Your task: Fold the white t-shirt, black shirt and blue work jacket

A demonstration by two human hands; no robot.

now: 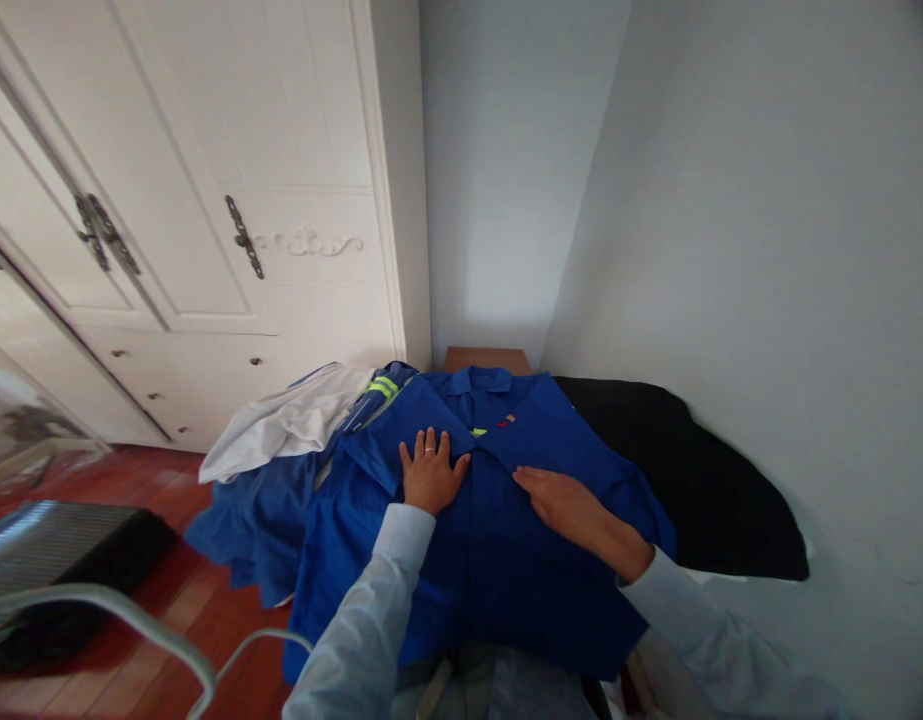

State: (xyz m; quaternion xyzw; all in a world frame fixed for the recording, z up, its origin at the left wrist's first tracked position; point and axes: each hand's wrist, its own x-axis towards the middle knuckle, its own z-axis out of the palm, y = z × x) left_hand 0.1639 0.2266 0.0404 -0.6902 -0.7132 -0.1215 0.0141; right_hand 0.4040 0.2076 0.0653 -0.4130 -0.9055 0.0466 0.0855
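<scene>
A bright blue work shirt (498,560) with a collar lies spread out flat, front side up, in the middle of the view. My left hand (429,472) rests flat on its left chest, fingers stretched out and apart, a ring on one finger. My right hand (562,503) lies palm down on the right chest, fingers extended toward the button line. Both arms wear pale blue sleeves. Neither hand holds anything.
A pile of clothes (281,440), white and blue with a yellow reflective stripe, lies to the left. A black cloth (701,480) is on the right against the wall. A white wardrobe (206,200) stands behind. A dark suitcase (56,560) sits on the wooden floor.
</scene>
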